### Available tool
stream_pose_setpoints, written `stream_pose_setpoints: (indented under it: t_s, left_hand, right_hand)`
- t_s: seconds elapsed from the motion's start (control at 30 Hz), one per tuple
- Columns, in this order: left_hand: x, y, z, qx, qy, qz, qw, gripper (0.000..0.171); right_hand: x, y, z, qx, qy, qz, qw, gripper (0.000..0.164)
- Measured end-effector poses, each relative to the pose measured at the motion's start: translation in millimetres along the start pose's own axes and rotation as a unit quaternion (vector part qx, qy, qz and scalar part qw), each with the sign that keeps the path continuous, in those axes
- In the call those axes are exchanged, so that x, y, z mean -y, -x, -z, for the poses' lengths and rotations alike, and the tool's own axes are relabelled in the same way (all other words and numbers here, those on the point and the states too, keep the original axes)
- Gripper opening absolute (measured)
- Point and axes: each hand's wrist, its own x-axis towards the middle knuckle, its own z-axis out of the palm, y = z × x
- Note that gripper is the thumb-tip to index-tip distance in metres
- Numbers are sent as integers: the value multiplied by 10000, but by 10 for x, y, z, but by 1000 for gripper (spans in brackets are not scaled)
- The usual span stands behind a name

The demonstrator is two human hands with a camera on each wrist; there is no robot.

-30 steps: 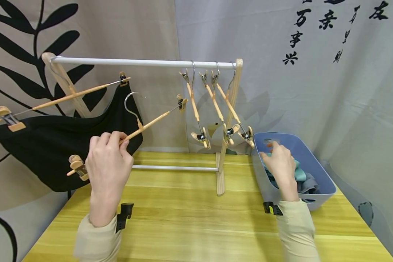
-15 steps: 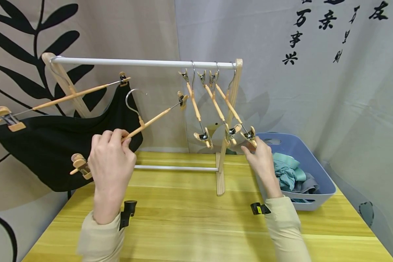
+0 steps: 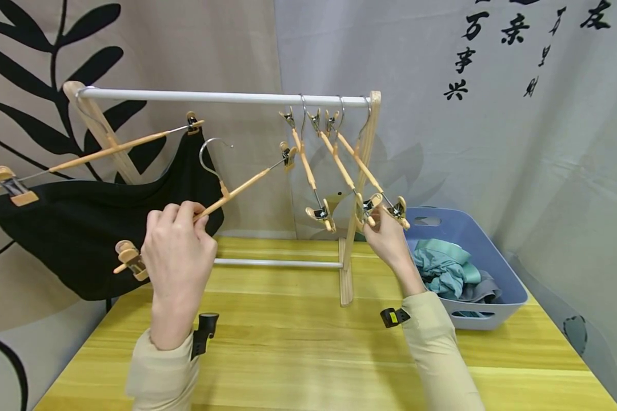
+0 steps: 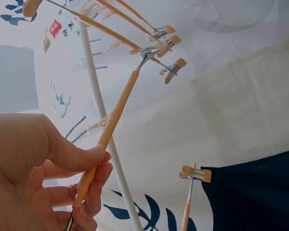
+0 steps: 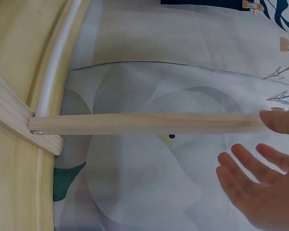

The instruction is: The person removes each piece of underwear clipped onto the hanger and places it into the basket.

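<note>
My left hand (image 3: 177, 251) grips the wooden bar of a clip hanger (image 3: 239, 189), held tilted in front of the rack with its hook off the rod. In the left wrist view the thumb and fingers pinch that hanger's bar (image 4: 120, 106). My right hand (image 3: 391, 242) is at the lower clips of the bare hangers on the rack's right side, its fingertips partly hidden by them. The right wrist view shows its fingers (image 5: 253, 166) relaxed and spread, near the rack's upright. Black cloth (image 3: 103, 228) hangs clipped to another hanger (image 3: 113, 150) at the left.
A rack with a white top rod (image 3: 211, 97) and wooden uprights stands on the wooden table (image 3: 298, 354). Three bare clip hangers (image 3: 336, 160) hang at its right end. A blue basket (image 3: 473, 237) with teal cloth (image 3: 444, 265) and grey cloth (image 3: 483, 287) stands at the right.
My right hand has moved left, from over the basket to the hanging hangers' clips, which have shifted slightly right. The left hand and its hanger have drifted a little right.
</note>
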Motion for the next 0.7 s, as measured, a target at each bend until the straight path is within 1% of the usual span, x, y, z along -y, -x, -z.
stream_pose_setpoints:
  t_s: [0.13,0.23,0.3,0.4,0.53,0.7]
  left_hand:
    - [-4,-4,0,-17,17,-14,10000,13]
    - [-8,-6,3,-18,4,-8,10000,13]
    - [-15,-9,8,-19,-3,14,10000,13]
    - [-22,-11,18,-27,-21,45,10000,13]
    - [-29,-19,31,-59,-52,108,9999,13]
    - [-51,-42,36,-88,-125,246,9996,14]
  right_hand:
    - [3,-65,-70,-312,77,621,9976,29]
    - [0,-95,-108,-354,43,918,9951,21]
    - [1,-107,-122,-383,28,1034,9939,14]
    - [5,-117,-136,-414,160,1143,9925,9]
    - [5,-137,-159,-521,466,1246,9897,10]
    - [2,-167,-186,-616,560,1271,9884,13]
